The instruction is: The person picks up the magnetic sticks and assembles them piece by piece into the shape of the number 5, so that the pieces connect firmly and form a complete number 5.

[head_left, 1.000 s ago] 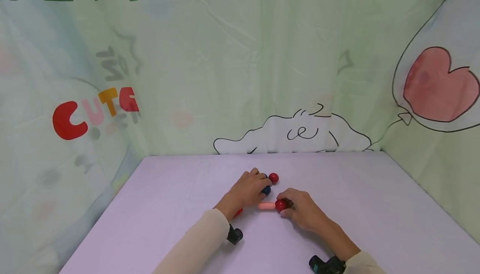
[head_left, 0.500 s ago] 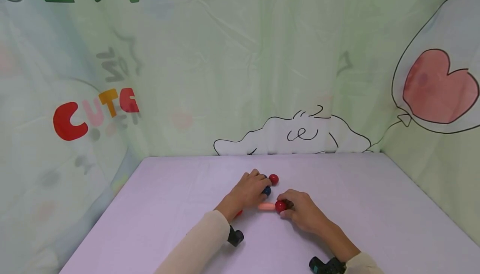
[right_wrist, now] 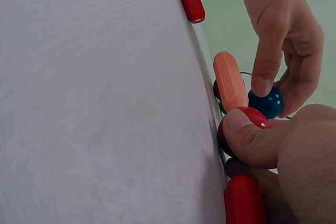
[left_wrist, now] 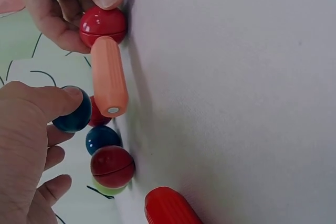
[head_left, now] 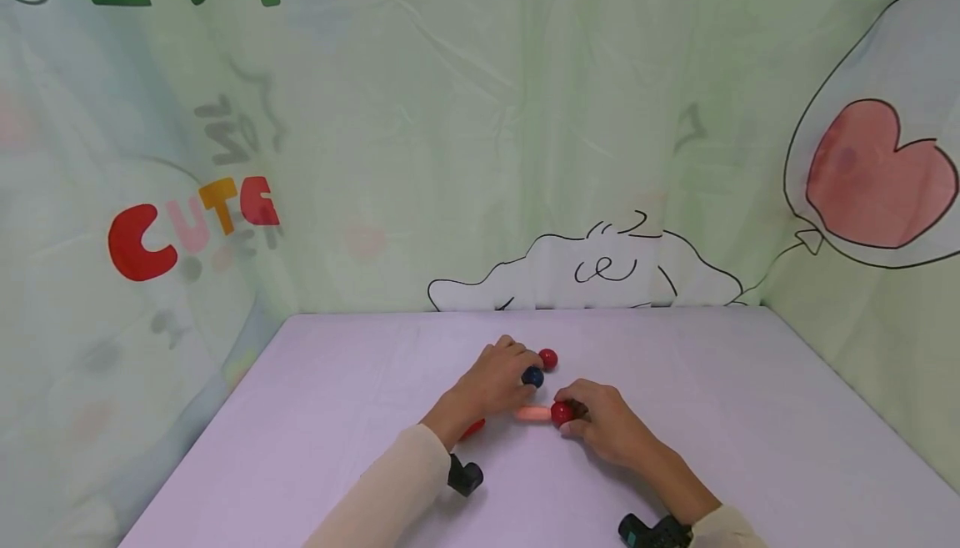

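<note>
In the head view my left hand [head_left: 498, 377] is over the middle of the table and pinches a blue ball [head_left: 532, 377]. The left wrist view shows this blue ball [left_wrist: 73, 116] between thumb and fingers, off the tabletop. My right hand [head_left: 611, 423] grips a red ball [head_left: 561, 413] between thumb and fingers. An orange ribbed rod [left_wrist: 109, 80] sticks out from that red ball toward the left, its free end showing a small silvery disc. Close to my right palm is a red rod [right_wrist: 244, 200]; whether it joins the ball I cannot tell.
Beyond the hands lies another red ball [head_left: 548, 359]. Several balls, including a dark red one [left_wrist: 113, 166] and a blue one [left_wrist: 102, 140], cluster there. Another red rod [head_left: 472, 429] lies by my left wrist. A printed curtain [head_left: 480, 156] hangs behind the table [head_left: 360, 364].
My left hand has shifted slightly up and left, with the blue ball rising a little. More of the red rod by the left wrist shows. My right hand stays put.
</note>
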The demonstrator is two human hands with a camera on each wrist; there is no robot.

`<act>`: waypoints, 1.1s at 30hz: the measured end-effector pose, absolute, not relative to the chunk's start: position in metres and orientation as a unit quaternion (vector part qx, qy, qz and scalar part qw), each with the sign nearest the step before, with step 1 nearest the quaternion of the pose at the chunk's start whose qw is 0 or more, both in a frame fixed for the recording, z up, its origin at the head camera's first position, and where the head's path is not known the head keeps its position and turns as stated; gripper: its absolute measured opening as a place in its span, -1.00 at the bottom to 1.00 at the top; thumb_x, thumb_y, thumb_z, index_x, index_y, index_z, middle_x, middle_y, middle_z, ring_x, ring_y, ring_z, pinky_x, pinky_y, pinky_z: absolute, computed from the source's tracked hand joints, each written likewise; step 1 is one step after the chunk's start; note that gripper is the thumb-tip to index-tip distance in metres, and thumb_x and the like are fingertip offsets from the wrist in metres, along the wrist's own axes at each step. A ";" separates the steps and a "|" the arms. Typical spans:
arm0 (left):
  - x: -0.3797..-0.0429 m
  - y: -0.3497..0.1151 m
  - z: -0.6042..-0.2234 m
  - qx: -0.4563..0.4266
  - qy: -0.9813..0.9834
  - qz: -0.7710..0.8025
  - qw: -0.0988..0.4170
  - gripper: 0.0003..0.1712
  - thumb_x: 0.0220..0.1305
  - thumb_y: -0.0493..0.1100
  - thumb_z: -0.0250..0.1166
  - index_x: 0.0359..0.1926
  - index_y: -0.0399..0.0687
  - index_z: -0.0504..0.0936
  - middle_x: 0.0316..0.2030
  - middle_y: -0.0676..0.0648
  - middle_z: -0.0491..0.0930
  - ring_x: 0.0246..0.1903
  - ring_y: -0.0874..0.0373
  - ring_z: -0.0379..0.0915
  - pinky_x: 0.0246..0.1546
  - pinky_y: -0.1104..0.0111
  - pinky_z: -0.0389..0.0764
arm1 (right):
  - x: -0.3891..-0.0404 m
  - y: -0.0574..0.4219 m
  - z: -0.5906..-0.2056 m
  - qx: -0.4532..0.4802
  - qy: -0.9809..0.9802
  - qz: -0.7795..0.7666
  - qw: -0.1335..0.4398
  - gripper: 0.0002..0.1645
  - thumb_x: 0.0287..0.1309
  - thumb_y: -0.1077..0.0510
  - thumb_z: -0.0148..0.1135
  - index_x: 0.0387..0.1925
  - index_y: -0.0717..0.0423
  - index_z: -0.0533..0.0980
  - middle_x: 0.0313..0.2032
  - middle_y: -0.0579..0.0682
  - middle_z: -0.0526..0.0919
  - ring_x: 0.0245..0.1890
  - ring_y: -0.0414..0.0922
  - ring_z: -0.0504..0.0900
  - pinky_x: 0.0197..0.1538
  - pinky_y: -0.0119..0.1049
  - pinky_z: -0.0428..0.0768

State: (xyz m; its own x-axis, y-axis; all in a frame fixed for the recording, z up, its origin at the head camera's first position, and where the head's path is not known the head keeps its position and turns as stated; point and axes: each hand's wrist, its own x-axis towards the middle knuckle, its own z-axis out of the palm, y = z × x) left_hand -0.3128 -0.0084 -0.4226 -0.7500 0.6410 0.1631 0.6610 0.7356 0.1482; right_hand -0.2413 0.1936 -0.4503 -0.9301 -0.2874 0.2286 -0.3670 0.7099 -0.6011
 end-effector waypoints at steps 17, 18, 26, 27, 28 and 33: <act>-0.292 -0.032 -0.420 -0.305 -0.906 -0.292 0.027 -0.55 0.37 -0.04 0.35 0.24 0.02 0.60 0.10 0.01 0.58 0.11 0.16 0.35 0.08 0.38 0.56 | -0.242 0.192 -0.451 0.161 -0.929 0.328 0.060 -0.54 -0.03 0.33 0.55 -0.02 0.13 0.66 -0.22 -0.15 0.65 -0.22 -0.21 0.57 -0.06 -0.26 0.65; -0.291 -0.034 -0.420 -0.300 -0.906 -0.297 0.027 -0.55 0.37 -0.03 0.35 0.23 0.02 0.61 0.08 0.02 0.58 0.10 0.16 0.35 0.07 0.38 0.56 | -0.242 0.192 -0.451 0.159 -0.930 0.326 0.059 -0.54 -0.02 0.33 0.55 -0.02 0.12 0.66 -0.21 -0.15 0.65 -0.21 -0.21 0.57 -0.05 -0.26 0.65; -0.288 -0.049 -0.428 -0.244 -0.907 -0.344 0.007 -0.64 0.30 0.03 0.41 0.08 0.12 0.68 -0.16 0.14 0.54 0.04 0.10 0.39 0.00 0.22 0.53 | -0.242 0.190 -0.450 0.148 -0.932 0.326 0.056 -0.53 -0.02 0.35 0.54 -0.01 0.13 0.66 -0.20 -0.15 0.65 -0.19 -0.20 0.57 -0.03 -0.23 0.65; -0.287 -0.050 -0.429 -0.237 -0.907 -0.347 0.006 -0.66 0.29 0.03 0.41 0.06 0.13 0.68 -0.15 0.15 0.55 0.05 0.12 0.39 0.01 0.20 0.54 | -0.241 0.190 -0.450 0.146 -0.932 0.327 0.055 -0.53 -0.02 0.35 0.54 0.00 0.14 0.66 -0.20 -0.14 0.66 -0.19 -0.20 0.57 -0.02 -0.23 0.66; -0.287 -0.052 -0.430 -0.229 -0.909 -0.349 0.004 -0.66 0.28 0.04 0.42 0.05 0.14 0.69 -0.14 0.17 0.55 0.06 0.13 0.39 0.02 0.19 0.56 | -0.241 0.190 -0.449 0.145 -0.933 0.325 0.055 -0.53 -0.02 0.35 0.54 0.00 0.15 0.66 -0.19 -0.14 0.66 -0.19 -0.20 0.57 -0.02 -0.22 0.66; -0.284 -0.059 -0.438 -0.196 -0.914 -0.355 -0.002 -0.66 0.23 0.04 0.45 0.02 0.15 0.70 -0.13 0.15 0.56 0.07 0.14 0.41 0.02 0.14 0.58 | -0.240 0.189 -0.449 0.136 -0.935 0.324 0.051 -0.51 -0.03 0.35 0.54 0.01 0.15 0.66 -0.18 -0.12 0.67 -0.18 -0.18 0.57 -0.01 -0.19 0.66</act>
